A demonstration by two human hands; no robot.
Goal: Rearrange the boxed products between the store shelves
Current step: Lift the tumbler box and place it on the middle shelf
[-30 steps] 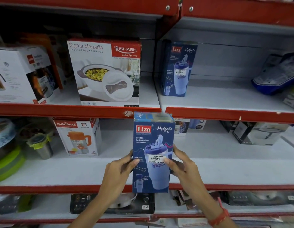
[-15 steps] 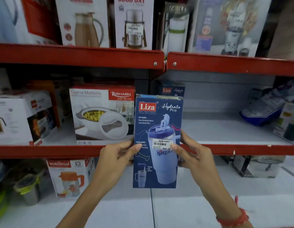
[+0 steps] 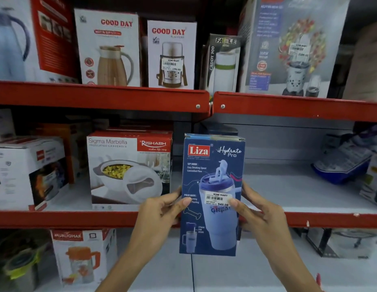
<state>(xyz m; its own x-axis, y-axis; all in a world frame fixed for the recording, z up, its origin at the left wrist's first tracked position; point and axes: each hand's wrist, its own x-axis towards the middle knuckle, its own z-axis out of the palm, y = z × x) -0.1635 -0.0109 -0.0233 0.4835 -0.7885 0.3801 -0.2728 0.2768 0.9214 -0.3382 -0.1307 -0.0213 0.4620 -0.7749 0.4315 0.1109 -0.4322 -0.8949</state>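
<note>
I hold a tall blue Liza Hydrate Pro tumbler box [image 3: 212, 186] upright in front of the middle shelf [image 3: 309, 219]. My left hand [image 3: 162, 209] grips its left edge with the thumb on the front. My right hand [image 3: 259, 213] grips its right edge, thumb by the price sticker. Behind the box's top, a second dark blue box [image 3: 220, 129] stands at the back of the middle shelf, mostly hidden.
A Sigma Marbella casserole box [image 3: 128, 167] and a white kettle box [image 3: 25, 171] stand to the left on the middle shelf; a blue packet [image 3: 347, 163] lies at right. Good Day flask boxes [image 3: 108, 47] fill the top shelf. A Murlidhar jug box [image 3: 82, 256] sits below.
Both hands have lifted the Liza box from the lower shelf's level up to the middle shelf. My view has tilted upward, so the top shelf of boxes has come into sight.
</note>
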